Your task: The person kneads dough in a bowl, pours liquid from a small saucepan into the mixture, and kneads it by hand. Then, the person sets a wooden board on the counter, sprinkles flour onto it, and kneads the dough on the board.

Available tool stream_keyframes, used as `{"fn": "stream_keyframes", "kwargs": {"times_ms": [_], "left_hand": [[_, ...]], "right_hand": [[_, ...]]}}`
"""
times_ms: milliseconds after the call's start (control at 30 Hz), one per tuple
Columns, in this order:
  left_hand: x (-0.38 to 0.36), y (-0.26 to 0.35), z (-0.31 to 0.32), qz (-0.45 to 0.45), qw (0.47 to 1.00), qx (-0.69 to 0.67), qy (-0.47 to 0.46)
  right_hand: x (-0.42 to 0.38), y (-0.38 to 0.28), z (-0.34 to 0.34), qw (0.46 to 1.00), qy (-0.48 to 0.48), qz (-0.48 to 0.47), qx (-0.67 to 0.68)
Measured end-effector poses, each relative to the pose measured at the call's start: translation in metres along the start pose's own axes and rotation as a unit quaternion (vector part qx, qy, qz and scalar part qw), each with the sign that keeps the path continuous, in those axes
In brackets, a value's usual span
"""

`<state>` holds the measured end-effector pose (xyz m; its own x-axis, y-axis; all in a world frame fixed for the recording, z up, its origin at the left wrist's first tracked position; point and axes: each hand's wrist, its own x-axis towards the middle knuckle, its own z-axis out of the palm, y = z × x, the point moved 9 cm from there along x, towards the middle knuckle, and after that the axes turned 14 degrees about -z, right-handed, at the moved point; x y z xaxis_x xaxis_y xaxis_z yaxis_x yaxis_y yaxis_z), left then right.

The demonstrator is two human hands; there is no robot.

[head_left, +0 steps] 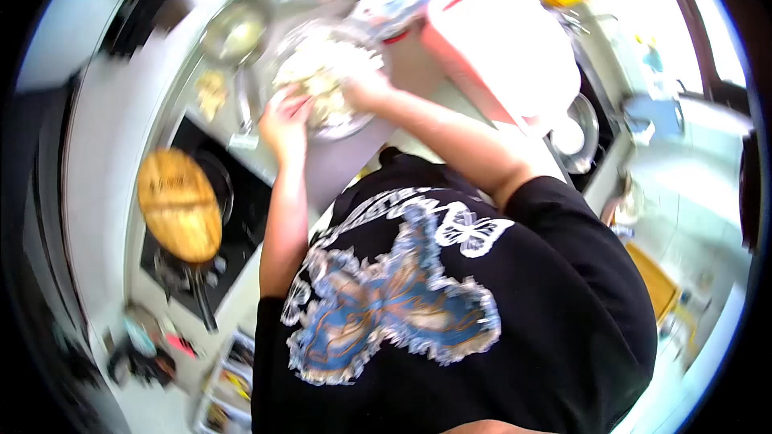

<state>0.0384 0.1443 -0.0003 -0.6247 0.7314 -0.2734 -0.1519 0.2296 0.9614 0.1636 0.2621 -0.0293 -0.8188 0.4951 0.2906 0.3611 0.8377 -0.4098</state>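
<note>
A clear bowl [338, 130] on the counter holds a heap of pale, whitish-yellow food pieces [326, 72]; blur hides their exact kind. At the bowl's near left rim, my left hand [285, 116] has its fingers bent together against the pieces. Whatever it pinches is too small to make out. My right hand [366, 87] reaches in over the right side of the bowl and touches the heap. Its fingers are smeared by motion and partly lost in the pale food.
A strainer [235, 32] and a small pale pile [211, 95] lie left of the bowl. A pan with a wooden lid [178, 205] sits on the black hob. To the right stand a large pink tub [503, 48] and a metal pan [591, 133].
</note>
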Motion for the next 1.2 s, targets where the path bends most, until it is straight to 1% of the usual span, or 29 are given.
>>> {"fn": "stream_keyframes", "kwargs": {"times_ms": [33, 100, 167, 200, 233, 267, 300, 367, 400, 433, 467, 500, 533, 567, 633, 700, 767, 800, 833, 867, 900, 933, 967, 1000, 1033, 1067, 1100, 1167, 1200], "left_hand": [[0.001, -0.003, 0.000, 0.009, 1.000, -0.015, 0.003], [0.004, 0.000, -0.003, -0.003, 0.996, 0.079, 0.047], [0.011, -0.003, 0.000, -0.017, 0.992, 0.118, 0.035], [0.010, 0.000, 0.004, -0.013, 0.990, 0.135, 0.023], [0.004, 0.006, 0.011, -0.031, 0.993, 0.110, 0.002], [0.000, 0.011, 0.015, -0.026, 0.992, 0.122, -0.005], [-0.003, 0.016, 0.017, -0.020, 0.991, 0.134, -0.012], [-0.008, 0.012, 0.018, -0.010, 0.989, 0.143, -0.029], [-0.010, 0.014, 0.013, 0.021, 0.984, 0.178, -0.011], [-0.013, 0.017, 0.012, 0.051, 0.976, 0.211, 0.004], [-0.012, 0.018, 0.011, 0.039, 0.962, 0.270, 0.028], [-0.011, 0.021, 0.012, 0.028, 0.943, 0.328, 0.053], [-0.029, 0.045, 0.023, 0.079, 0.896, 0.426, 0.098], [-0.032, 0.045, 0.033, 0.088, 0.897, 0.425, 0.086], [-0.046, 0.068, 0.046, 0.209, 0.858, 0.449, 0.133], [-0.052, 0.076, 0.053, 0.238, 0.860, 0.434, 0.124], [-0.050, 0.069, 0.050, 0.198, 0.899, 0.385, 0.056], [-0.052, 0.072, 0.049, 0.220, 0.920, 0.324, 0.036], [-0.046, 0.064, 0.036, 0.258, 0.914, 0.309, 0.040], [-0.042, 0.057, 0.021, 0.294, 0.908, 0.296, 0.042], [-0.043, 0.058, 0.008, 0.305, 0.907, 0.282, 0.063], [-0.030, 0.040, -0.012, 0.270, 0.928, 0.245, 0.082], [-0.025, 0.027, -0.025, 0.214, 0.938, 0.259, 0.085], [-0.019, 0.014, -0.035, 0.185, 0.947, 0.250, 0.079], [-0.023, 0.013, -0.038, 0.145, 0.938, 0.302, 0.093], [-0.023, 0.010, -0.044, 0.146, 0.929, 0.319, 0.116], [-0.021, 0.005, -0.048, 0.138, 0.919, 0.350, 0.118], [-0.011, -0.011, -0.070, 0.230, 0.890, 0.359, 0.160], [-0.006, -0.021, -0.065, 0.229, 0.891, 0.360, 0.154]], "right_hand": [[0.002, -0.003, 0.006, 1.000, -0.021, -0.015, 0.007], [0.007, -0.024, 0.015, 0.996, -0.081, -0.027, 0.031], [0.009, -0.028, 0.012, 0.998, 0.020, -0.066, 0.002], [0.014, -0.029, 0.009, 0.997, -0.001, -0.070, -0.013], [0.017, -0.035, -0.005, 0.997, -0.023, -0.073, -0.025], [0.015, -0.039, -0.020, 0.996, -0.048, -0.061, -0.046], [0.016, -0.028, -0.011, 0.997, -0.069, -0.012, -0.013], [0.009, -0.026, -0.021, 0.998, -0.059, 0.025, 0.003], [0.007, -0.022, -0.012, 0.997, -0.074, 0.021, -0.006], [0.001, -0.014, -0.008, 0.990, -0.108, 0.078, 0.041], [-0.001, -0.007, 0.008, 0.988, -0.111, 0.094, 0.054], [0.002, -0.013, 0.006, 0.994, -0.088, 0.040, 0.056], [-0.002, -0.019, 0.000, 0.993, -0.088, 0.040, 0.064], [-0.005, -0.023, -0.004, 0.992, -0.091, 0.050, 0.078], [-0.006, -0.022, 0.007, 0.992, -0.070, 0.056, 0.085], [-0.004, -0.009, 0.023, 0.990, -0.075, 0.070, 0.097], [-0.004, -0.009, 0.021, 0.988, -0.078, 0.081, 0.110], [-0.008, -0.008, 0.009, 0.987, -0.045, 0.110, 0.112], [-0.013, -0.006, -0.003, 0.984, -0.012, 0.138, 0.115], [-0.010, -0.016, -0.010, 0.992, -0.011, 0.088, 0.094], [-0.008, -0.025, -0.015, 0.997, -0.010, 0.042, 0.071], [-0.008, -0.027, -0.023, 0.995, 0.027, 0.048, 0.078], [0.000, -0.021, -0.005, 0.996, 0.065, 0.012, 0.060], [0.007, -0.021, 0.022, 0.998, -0.020, -0.052, 0.027], [0.009, -0.020, 0.043, 0.988, -0.106, -0.115, -0.005], [0.015, -0.010, 0.051, 0.991, -0.098, -0.093, -0.009], [0.024, -0.009, 0.061, 0.994, -0.081, -0.077, 0.006], [0.023, -0.012, 0.054, 0.996, -0.064, -0.056, 0.020], [0.019, -0.010, 0.028, 0.993, 0.012, 0.040, 0.115]]}}
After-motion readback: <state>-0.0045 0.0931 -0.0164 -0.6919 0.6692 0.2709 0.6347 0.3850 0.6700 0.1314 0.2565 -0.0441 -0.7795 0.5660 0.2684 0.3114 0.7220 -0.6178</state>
